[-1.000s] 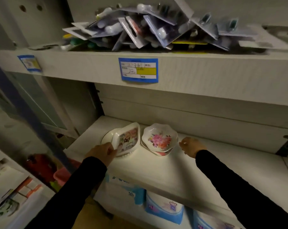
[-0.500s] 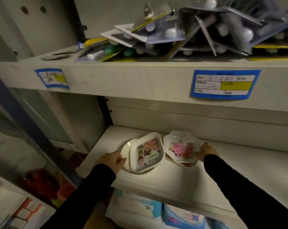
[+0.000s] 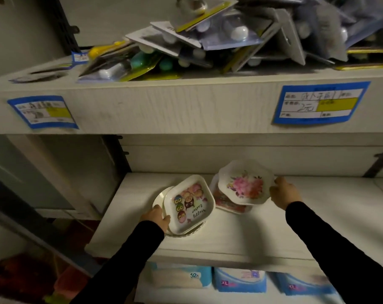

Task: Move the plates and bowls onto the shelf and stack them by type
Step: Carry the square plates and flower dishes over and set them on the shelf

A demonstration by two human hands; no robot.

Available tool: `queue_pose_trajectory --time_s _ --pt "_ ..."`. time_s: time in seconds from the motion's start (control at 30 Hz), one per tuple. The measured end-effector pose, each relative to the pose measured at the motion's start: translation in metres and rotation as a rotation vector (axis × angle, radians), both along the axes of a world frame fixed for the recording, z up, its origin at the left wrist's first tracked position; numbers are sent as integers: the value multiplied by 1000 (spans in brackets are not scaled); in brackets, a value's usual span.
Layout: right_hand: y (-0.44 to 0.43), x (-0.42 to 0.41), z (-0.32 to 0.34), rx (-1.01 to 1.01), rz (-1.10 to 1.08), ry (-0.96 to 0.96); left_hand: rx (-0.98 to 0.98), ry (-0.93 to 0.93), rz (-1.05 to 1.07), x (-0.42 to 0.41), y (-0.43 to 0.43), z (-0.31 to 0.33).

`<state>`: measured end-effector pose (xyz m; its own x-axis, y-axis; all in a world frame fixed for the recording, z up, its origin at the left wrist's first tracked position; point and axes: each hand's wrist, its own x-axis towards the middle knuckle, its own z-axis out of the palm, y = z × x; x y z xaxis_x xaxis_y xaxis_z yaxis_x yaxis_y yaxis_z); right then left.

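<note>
Two small stacks of dishes sit on the white middle shelf (image 3: 263, 233). On the left, a square dish with an owl print (image 3: 189, 205) lies tilted on round white plates (image 3: 158, 199); my left hand (image 3: 156, 219) grips its near left edge. On the right, a scalloped bowl with a pink flower print (image 3: 245, 183) is raised and tilted above a red-patterned dish (image 3: 226, 204). My right hand (image 3: 285, 193) holds the flower bowl by its right rim.
The upper shelf (image 3: 164, 106) overhangs close above, piled with several blister-packed items (image 3: 208, 38) and carrying blue price labels (image 3: 320, 103). Blue packs (image 3: 238, 281) fill the shelf below. A dark upright post (image 3: 118, 154) stands left of the shelf.
The view has closed in on the shelf. My right hand took hold of the flower bowl's rim and lifted it off its stack. My left hand moved onto the owl dish's edge.
</note>
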<state>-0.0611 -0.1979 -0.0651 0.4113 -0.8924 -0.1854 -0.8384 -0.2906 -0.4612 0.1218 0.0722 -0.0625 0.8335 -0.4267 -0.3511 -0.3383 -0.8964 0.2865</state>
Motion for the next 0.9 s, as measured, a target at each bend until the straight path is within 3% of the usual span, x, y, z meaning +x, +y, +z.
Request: queue_pose_trajectory --time_s 0.2,0.5,0.7,0.9 --pt "9 -40 4 -104 -53 -128 0 93 18 14 -19 -8" --pt "39 -80 12 -116 -148 -154 -57 172 4 22 -28 -15" --pt "53 -97 17 -95 -189 -134 -276 327 76 39 -26 -22" --pt "59 -111 17 -99 -222 -141 -248 212 109 47 -22 -13"
